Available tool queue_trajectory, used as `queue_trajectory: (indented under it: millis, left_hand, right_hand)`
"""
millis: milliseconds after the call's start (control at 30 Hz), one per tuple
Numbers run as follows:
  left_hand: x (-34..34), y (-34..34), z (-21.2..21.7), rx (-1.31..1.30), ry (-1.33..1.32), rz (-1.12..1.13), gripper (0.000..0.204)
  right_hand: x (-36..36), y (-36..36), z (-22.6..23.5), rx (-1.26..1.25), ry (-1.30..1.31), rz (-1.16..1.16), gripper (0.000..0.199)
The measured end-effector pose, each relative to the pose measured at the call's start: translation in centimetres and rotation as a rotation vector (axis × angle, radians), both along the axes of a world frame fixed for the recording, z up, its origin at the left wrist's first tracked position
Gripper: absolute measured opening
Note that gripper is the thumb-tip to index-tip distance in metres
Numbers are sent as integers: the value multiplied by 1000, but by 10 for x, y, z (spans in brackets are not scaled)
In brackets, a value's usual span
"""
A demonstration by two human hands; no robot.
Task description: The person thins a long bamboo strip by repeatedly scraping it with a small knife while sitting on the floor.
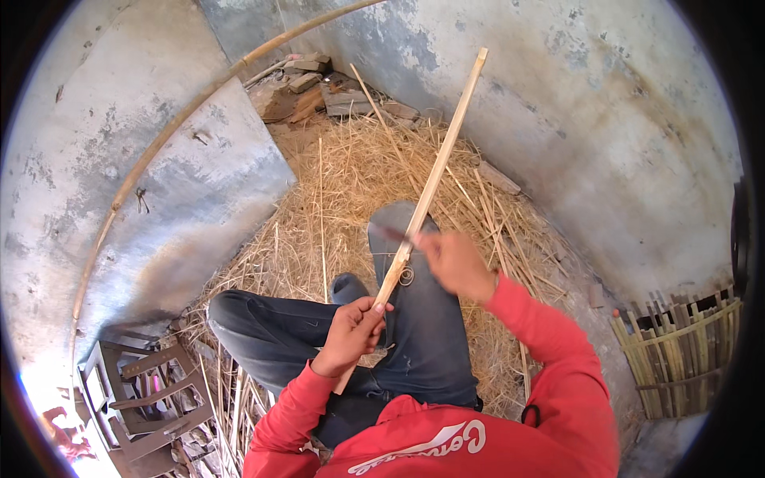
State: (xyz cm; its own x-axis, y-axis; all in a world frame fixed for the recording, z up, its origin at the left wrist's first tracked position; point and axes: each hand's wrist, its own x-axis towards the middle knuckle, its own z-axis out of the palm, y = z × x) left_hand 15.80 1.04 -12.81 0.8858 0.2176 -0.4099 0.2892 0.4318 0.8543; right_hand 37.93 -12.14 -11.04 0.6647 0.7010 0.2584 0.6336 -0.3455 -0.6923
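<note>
A long pale strip of split bamboo or wood [437, 171] slants across my lap, its far end reaching up past my raised knee. Around its lower part my left hand [351, 334] is closed, thumb on top. My right hand [458, 263] is closed on the handle of a knife; it is smeared by motion. The dark knife blade [390, 233] lies across the strip above my thigh, also blurred. A thin curled shaving [407, 276] hangs by the strip just below the blade.
Straw-like shavings [351, 183] and loose thin strips cover the floor ahead. Bricks [307, 80] are piled in the far corner. A slatted bamboo basket [681, 350] stands right, a dark wooden frame [151, 398] left. One long pole [171, 127] arches along the left wall.
</note>
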Motion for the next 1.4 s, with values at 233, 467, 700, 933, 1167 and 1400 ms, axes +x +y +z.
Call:
queue_trajectory:
  millis: [233, 467, 700, 933, 1167, 1400]
  left_hand:
    - [-3, -1, -1, -186, -15, 11, 26]
    - [-44, 3, -7, 110, 21, -1, 25]
    - [-115, 38, 18, 146, 174, 12, 24]
    - [-136, 53, 16, 122, 226, 4, 24]
    - [-139, 58, 3, 85, 233, 9, 25]
    - [-131, 65, 8, 99, 213, -20, 25]
  right_hand:
    - [-33, -15, -2, -58, 221, 129, 56]
    - [88, 3, 2, 119, -39, -240, 66]
    - [191, 20, -1, 146, -185, -432, 67]
    - [180, 16, -28, 95, -74, -464, 71]
    - [179, -12, -11, 87, 34, -382, 70]
    - [204, 2, -20, 142, 16, -402, 70]
